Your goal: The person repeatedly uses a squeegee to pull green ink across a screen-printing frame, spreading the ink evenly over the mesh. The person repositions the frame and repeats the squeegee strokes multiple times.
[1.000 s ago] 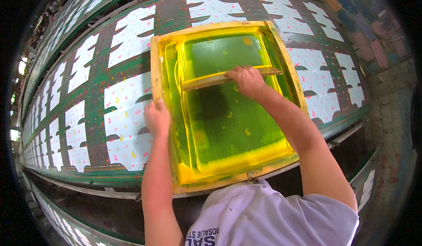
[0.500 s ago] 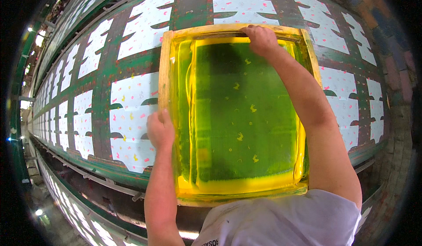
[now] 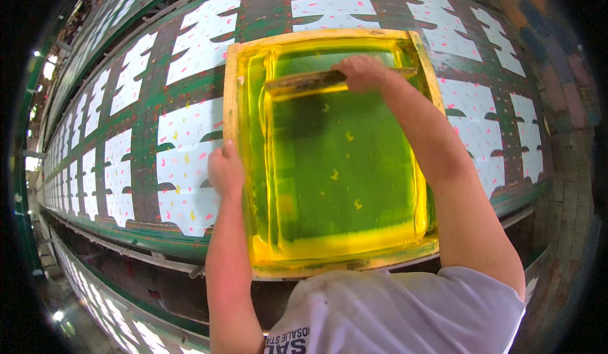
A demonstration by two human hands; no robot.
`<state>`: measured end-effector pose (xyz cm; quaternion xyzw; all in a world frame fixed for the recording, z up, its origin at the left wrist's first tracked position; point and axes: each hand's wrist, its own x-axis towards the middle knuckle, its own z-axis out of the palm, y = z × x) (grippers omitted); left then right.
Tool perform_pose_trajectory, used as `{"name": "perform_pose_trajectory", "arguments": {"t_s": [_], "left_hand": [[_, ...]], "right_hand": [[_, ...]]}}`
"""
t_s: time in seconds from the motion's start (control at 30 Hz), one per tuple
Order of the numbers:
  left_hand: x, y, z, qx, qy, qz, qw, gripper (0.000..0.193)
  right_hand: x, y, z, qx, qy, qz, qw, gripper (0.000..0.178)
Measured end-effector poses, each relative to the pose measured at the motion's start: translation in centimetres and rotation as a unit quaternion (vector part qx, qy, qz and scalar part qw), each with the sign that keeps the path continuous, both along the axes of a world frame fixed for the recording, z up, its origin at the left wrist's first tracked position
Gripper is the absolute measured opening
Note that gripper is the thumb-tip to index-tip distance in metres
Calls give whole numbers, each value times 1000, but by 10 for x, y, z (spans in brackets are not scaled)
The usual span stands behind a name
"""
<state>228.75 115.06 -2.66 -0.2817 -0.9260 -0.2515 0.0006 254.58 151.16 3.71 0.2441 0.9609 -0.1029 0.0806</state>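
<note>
A wooden-framed printing screen [image 3: 232, 113] lies flat over the long table, its green mesh showing small yellow figures and its edges coated with bright yellow ink [image 3: 342, 247]. Inside the frame, near its far side, my right hand [image 3: 362, 74] grips a wide wooden squeegee [image 3: 304, 85] that spans most of the mesh. The squeegee's blade rests toward the mesh with yellow ink along it. My left hand [image 3: 227, 169] is closed around the frame's left side rail; its fingertips are partly hidden.
White cut fabric pieces [image 3: 190, 164] with small pink and yellow prints lie in rows on the green and brown table [image 3: 142, 164]. A rail [image 3: 133, 252] runs along the table's near edge. Brick paving [image 3: 560, 82] shows at the right, and another printed row lies lower left.
My right hand has pulled the squeegee from the far frame edge toward me. More of the squeegee now shows. My left hand stays at the left rail.
</note>
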Motion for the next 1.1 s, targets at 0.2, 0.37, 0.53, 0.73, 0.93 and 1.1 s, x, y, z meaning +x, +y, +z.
{"name": "perform_pose_trajectory", "arguments": {"t_s": [0.2,0.37,0.53,0.73,0.93,1.1], "left_hand": [[-1,-3,5,8,-22,-6,1000,54],[-1,-11,4,53,-31,-18,998,70],[-1,-14,-5,39,48,-93,994,72],[11,-28,-5,27,87,-125,988,64],[23,-50,-1,0,107,-114,988,54],[31,-53,6,-29,59,-66,996,55]], "right_hand": [[64,-131,-13,45,76,17,996,47],[106,-235,-4,17,24,0,1000,50],[145,-342,2,-13,30,-54,998,49],[179,-421,-7,16,55,-54,997,54],[202,-438,-13,-1,77,21,997,73],[227,-436,-3,-95,140,39,985,76]]}}
